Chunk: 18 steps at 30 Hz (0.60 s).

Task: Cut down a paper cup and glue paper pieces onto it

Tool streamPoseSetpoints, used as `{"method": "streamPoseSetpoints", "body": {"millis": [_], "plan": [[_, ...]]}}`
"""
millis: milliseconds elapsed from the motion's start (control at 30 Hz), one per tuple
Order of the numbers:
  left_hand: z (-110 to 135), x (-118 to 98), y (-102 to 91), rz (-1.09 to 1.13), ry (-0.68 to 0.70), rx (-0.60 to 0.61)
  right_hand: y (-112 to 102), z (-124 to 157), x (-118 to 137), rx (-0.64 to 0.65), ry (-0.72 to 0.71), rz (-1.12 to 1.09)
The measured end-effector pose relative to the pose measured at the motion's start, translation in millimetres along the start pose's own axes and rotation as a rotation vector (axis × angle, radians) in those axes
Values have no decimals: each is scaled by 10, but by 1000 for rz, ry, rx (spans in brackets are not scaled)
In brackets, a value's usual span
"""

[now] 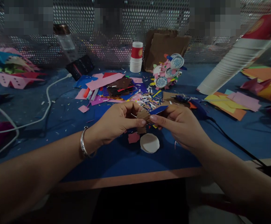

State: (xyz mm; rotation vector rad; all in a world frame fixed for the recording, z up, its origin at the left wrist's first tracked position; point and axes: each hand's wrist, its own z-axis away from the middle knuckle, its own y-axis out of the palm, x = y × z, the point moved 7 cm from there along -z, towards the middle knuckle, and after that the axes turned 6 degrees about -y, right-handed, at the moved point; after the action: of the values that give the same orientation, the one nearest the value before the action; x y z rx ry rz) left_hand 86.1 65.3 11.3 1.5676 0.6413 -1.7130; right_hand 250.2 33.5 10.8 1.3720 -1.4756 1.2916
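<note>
Between my two hands is a small piece of brown cardboard (143, 115), held above the blue table. My left hand (119, 119), with a silver bracelet at the wrist, pinches its left side between thumb and fingers. The thumb and fingers of my right hand (180, 124) close on its right edge, where a strip of blue paper (159, 109) sticks out. I cannot tell whether the strip is joined to the cardboard. Just below my hands lie a white paper disc (149, 143) and a pink paper scrap (133, 137).
Paper sheets (119, 85) and cut scraps lie beyond my hands. A glue gun (196, 105) with a black cord rests at right, near a leaning stack of paper cups (233, 59). A decorated paper craft (168, 71), another cup stack (136, 57) and a white cable (48, 96) are also about.
</note>
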Motion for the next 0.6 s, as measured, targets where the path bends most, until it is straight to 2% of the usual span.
{"method": "streamPoseSetpoints", "body": {"millis": [333,600], "plan": [[6,29,-13,-24,-40,-4,46,-4,15,28,-14,-102],[-6,52,-21,29,-41,-20,-5,-21,-39,4,11,-48]]}}
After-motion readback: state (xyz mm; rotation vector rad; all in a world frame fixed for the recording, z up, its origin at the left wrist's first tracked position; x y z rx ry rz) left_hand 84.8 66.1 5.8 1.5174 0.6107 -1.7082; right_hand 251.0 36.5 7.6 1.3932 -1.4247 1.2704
